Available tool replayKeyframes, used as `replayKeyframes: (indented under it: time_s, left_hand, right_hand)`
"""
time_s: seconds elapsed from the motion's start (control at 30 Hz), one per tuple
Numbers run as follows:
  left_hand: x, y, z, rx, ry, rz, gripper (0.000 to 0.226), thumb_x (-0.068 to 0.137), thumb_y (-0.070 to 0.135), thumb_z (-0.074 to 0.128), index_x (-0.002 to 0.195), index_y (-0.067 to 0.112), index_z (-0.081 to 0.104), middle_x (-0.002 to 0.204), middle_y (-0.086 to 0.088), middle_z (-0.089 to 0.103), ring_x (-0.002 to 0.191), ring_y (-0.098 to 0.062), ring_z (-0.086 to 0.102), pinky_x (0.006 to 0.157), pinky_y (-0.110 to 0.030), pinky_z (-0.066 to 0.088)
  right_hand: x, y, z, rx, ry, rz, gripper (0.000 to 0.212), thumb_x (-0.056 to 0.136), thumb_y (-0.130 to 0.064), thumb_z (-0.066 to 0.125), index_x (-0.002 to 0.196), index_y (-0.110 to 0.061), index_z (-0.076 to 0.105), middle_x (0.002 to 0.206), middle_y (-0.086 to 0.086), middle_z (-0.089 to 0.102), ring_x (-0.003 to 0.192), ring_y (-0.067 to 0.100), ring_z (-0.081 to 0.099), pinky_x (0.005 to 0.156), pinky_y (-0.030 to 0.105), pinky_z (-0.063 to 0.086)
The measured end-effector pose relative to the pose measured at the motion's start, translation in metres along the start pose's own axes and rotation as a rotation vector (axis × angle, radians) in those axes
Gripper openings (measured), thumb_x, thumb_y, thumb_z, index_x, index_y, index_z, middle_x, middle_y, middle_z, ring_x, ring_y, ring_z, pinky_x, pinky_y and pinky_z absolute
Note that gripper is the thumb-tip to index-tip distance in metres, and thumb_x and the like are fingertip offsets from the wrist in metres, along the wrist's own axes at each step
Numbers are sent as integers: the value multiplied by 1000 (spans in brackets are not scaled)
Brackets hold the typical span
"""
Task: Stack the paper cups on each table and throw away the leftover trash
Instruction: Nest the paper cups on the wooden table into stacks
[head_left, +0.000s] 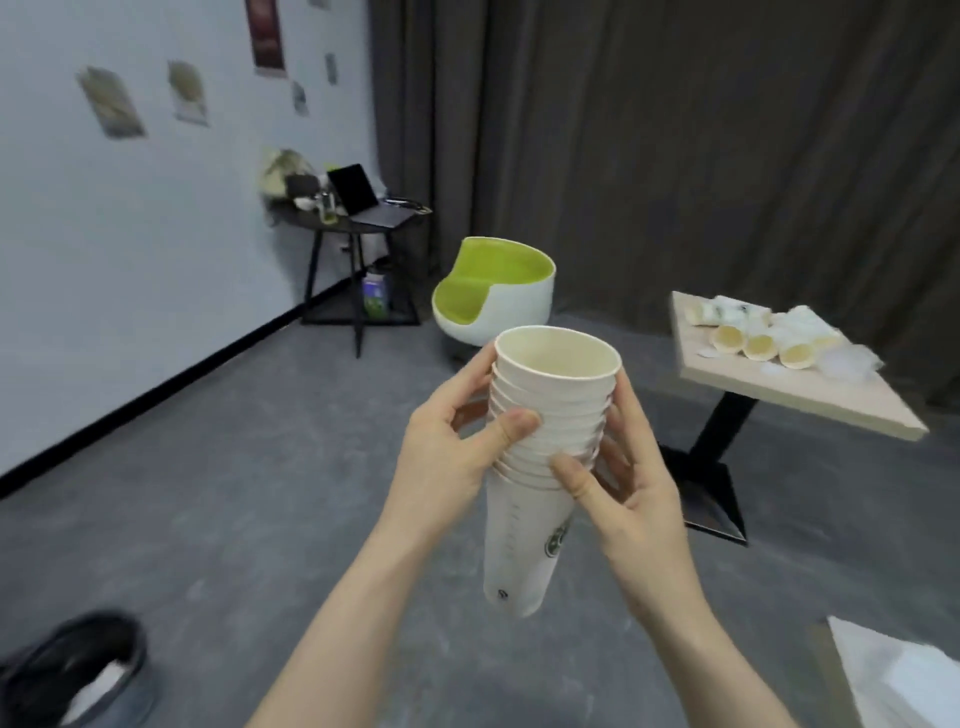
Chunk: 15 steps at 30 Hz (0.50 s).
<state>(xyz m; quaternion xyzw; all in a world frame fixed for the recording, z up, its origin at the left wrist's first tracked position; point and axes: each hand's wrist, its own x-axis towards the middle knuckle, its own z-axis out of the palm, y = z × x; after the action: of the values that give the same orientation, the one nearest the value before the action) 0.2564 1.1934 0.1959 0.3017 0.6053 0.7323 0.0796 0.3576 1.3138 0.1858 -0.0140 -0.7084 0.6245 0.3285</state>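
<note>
Both hands are clamped on the stack of paper cups, which is held in the air in front of the person, over the grey floor and on no surface at all. The left hand grips it from the left, thumb laid across the band of nested rims and fingers curled round the far side; the right hand grips it from the right, thumb pressed just below the lowest rim.

The stack's long axis runs close to upright, leaning slightly so that the open mouth sits higher and a little to the right of the base. Many white rims are packed tight at the top, and the outermost cup's long white wall hangs below the hands, with a printed scale of ticks and part of a green round logo.

The relation that matters next is where the remaining work lies. More cups lie on their sides on the light tabletop, ahead and to the right of the hands and well apart from them. They lie among crumpled white wrappers, mouths facing the camera. The right hand is the nearer one to that tabletop, so it would likely do the picking while the left hand keeps the stack.

A dark bin with something white inside sits on the floor at the lower left, well away.
</note>
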Motion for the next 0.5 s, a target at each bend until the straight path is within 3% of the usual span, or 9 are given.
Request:
replayKeyframes:
  time_s: [0.17,0.3,0.5]
  left_hand:
    - [-61,28,-123,131,271,10,61,72,25,75,129,37,57,118,10,68,111,-9,62,101,-36,48]
    - [-100,46,-198,180,476,16,58,70,30,76,123,46,57,119,9,67,110,-6,62,96,-28,49]
    - [-145,63,-294,230,738,28,64,72,35,75,133,37,55,122,12,65,112,-3,60,98,-33,49]
  right_hand:
    - [-15,3,127,139,-242,1,78,75,-13,68,143,-32,35,129,-22,58,120,2,56,91,12,45]
    - [-24,-1,212,239,-421,0,77,77,-12,67,144,-32,34,134,-21,55,121,1,54,90,11,44]
    - [-28,2,328,343,-693,1,78,79,-13,67,146,-33,32,141,-12,51,125,3,51,93,13,44]
